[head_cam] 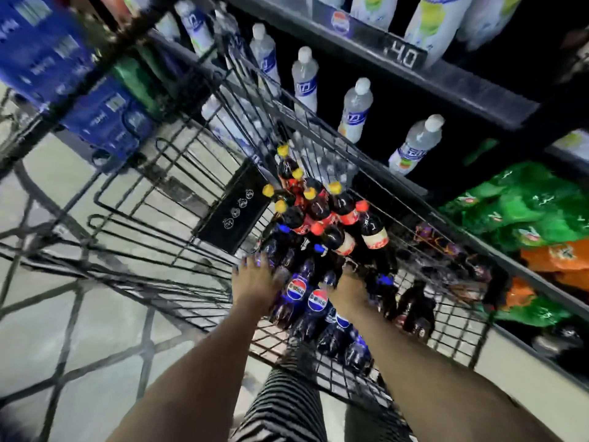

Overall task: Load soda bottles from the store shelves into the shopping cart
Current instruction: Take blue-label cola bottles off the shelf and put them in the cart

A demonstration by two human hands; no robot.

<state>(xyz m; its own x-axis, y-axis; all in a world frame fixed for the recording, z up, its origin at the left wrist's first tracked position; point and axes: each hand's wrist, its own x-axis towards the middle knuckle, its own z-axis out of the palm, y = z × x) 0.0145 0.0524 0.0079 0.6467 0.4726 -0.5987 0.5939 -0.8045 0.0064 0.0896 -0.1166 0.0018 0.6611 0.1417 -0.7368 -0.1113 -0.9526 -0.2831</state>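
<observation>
Soda bottles fill the right side of the black wire shopping cart [178, 218] beside the store shelves [446, 87]: a shrink-wrapped pack of dark cola bottles with yellow caps [322, 208] stands farther in, and a pack of blue-labelled Pepsi bottles [314, 309] lies nearer. The left hand [255, 279] and the right hand [347, 287] press against the two sides of the Pepsi pack with fingers curled on it. In my judgement it is best to lower the pack evenly, snug against the cola pack, and release only when it rests flat.

Both hands, left hand [255, 282] and right hand [349, 287], apparently rest on blurred cola bottles [306, 301] inside the cart [159, 199].
</observation>
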